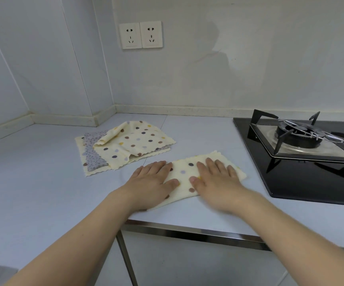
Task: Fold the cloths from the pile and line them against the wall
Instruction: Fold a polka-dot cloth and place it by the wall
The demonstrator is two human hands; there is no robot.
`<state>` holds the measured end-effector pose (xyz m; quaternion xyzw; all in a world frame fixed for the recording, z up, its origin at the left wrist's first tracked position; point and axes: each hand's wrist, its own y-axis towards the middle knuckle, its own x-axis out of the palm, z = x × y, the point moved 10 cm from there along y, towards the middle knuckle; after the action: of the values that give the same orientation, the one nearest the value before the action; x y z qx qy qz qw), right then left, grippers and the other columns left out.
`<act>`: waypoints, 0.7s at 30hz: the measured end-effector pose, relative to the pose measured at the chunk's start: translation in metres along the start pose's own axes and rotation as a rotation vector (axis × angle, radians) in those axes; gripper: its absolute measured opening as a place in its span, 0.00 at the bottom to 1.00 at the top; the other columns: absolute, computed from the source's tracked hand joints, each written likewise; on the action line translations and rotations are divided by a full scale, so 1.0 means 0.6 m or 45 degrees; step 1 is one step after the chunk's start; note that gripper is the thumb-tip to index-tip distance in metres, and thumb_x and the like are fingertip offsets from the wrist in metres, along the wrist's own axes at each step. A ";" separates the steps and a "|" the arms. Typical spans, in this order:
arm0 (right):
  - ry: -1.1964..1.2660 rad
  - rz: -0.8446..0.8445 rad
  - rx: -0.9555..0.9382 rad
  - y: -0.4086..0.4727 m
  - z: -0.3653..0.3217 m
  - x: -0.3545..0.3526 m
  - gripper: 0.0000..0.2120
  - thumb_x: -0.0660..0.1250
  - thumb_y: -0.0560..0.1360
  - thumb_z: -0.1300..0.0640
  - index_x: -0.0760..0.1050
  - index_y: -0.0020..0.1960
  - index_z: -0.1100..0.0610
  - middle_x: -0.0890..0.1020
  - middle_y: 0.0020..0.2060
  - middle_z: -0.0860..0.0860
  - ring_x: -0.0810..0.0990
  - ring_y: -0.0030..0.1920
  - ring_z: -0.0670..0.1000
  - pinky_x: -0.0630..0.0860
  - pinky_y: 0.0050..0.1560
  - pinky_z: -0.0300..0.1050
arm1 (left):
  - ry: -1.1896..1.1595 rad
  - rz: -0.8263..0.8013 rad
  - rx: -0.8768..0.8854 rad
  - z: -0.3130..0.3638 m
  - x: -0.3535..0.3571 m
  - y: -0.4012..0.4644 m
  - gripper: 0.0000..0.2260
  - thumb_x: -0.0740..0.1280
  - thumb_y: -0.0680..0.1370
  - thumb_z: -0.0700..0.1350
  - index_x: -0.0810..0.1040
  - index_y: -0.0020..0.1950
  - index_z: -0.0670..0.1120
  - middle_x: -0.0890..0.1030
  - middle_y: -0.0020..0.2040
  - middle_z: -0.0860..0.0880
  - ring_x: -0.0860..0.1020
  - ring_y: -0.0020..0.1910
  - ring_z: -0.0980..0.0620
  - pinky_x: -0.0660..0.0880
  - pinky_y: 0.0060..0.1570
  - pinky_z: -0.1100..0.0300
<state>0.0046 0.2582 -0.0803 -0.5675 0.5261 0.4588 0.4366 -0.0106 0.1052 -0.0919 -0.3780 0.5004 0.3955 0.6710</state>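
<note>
Table (43, 172) is carrying everything; black gas hob (303, 162) is sitting at its right edge. Pile of cloths (125, 145) is lying mid-table, toward the back-left corner, well short of the wall. Folded dotted cloth (185, 174) is lying just in front of the pile, near the front edge. Left hand (152, 180) and right hand (214, 180) are both pressing it flat, each grip spread, fingers straight, nothing pinched.

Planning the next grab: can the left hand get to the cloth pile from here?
Probably yes. The left hand lies flat on the folded cloth; the pile sits just beyond it, with only bare counter between.
</note>
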 end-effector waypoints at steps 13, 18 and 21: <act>-0.097 0.613 -0.365 -0.058 -0.054 -0.077 0.20 0.63 0.72 0.54 0.72 0.64 0.54 0.73 0.61 0.53 0.72 0.61 0.58 0.67 0.62 0.55 | -0.366 0.130 -0.241 -0.063 -0.059 -0.001 0.06 0.57 0.79 0.45 0.72 0.51 0.53 0.72 0.47 0.55 0.74 0.49 0.51 0.72 0.52 0.56; 0.008 0.365 -0.515 -0.119 -0.167 -0.013 0.27 0.50 0.70 0.32 0.71 0.56 0.49 0.72 0.51 0.44 0.69 0.52 0.49 0.67 0.55 0.46 | -0.401 0.165 -0.189 -0.061 -0.068 -0.004 0.04 0.57 0.80 0.43 0.71 0.49 0.49 0.74 0.45 0.53 0.71 0.40 0.55 0.68 0.38 0.61; 0.108 0.340 -0.474 -0.112 -0.148 -0.012 0.27 0.49 0.69 0.29 0.70 0.54 0.48 0.70 0.50 0.42 0.67 0.52 0.46 0.65 0.56 0.42 | -0.481 0.177 -0.190 -0.063 -0.076 -0.009 0.04 0.58 0.79 0.42 0.71 0.48 0.49 0.74 0.43 0.52 0.70 0.38 0.54 0.65 0.36 0.61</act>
<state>0.0770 0.1770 -0.0547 -0.5822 0.5208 0.5775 0.2374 -0.0282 0.0617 -0.0552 -0.3103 0.3601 0.5405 0.6942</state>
